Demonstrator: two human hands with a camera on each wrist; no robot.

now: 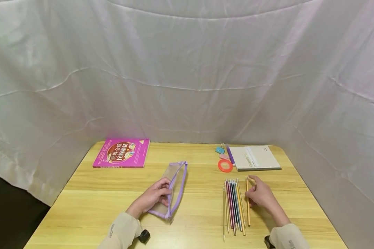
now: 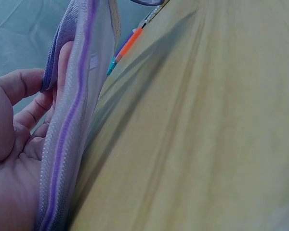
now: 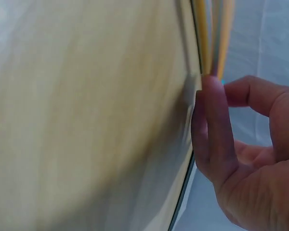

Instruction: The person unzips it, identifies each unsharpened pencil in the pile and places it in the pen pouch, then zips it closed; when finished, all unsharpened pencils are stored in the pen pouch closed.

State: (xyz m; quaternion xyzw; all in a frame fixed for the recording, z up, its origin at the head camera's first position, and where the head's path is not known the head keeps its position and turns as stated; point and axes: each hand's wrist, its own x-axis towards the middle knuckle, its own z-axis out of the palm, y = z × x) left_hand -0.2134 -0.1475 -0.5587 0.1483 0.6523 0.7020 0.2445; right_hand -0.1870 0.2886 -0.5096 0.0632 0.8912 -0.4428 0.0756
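Observation:
My left hand (image 1: 154, 195) holds a clear pencil pouch (image 1: 182, 186) with purple edging, which stands tilted on the table. In the left wrist view, the thumb and a finger pinch the purple rim at the opening, beside the zipper (image 2: 67, 130). At the right, my right hand (image 1: 262, 196) pinches a yellow pencil (image 1: 248, 212) between thumb and fingers. Just left of that pencil lies a loose row of several pencils (image 1: 232, 205), dark, reddish and yellow, roughly parallel. The right wrist view shows the fingers (image 3: 219, 120) against the table, with blurred pencils beyond.
A pink book (image 1: 137, 154) lies at the back left of the wooden table (image 1: 112, 193). Toward the back right are a notebook (image 1: 261, 160), a purple pen (image 1: 230, 154), a red-orange ring (image 1: 220, 167), a pink eraser-like block (image 1: 224, 156) and a teal clip (image 1: 220, 150). Pale curtains (image 1: 187, 69) surround the table.

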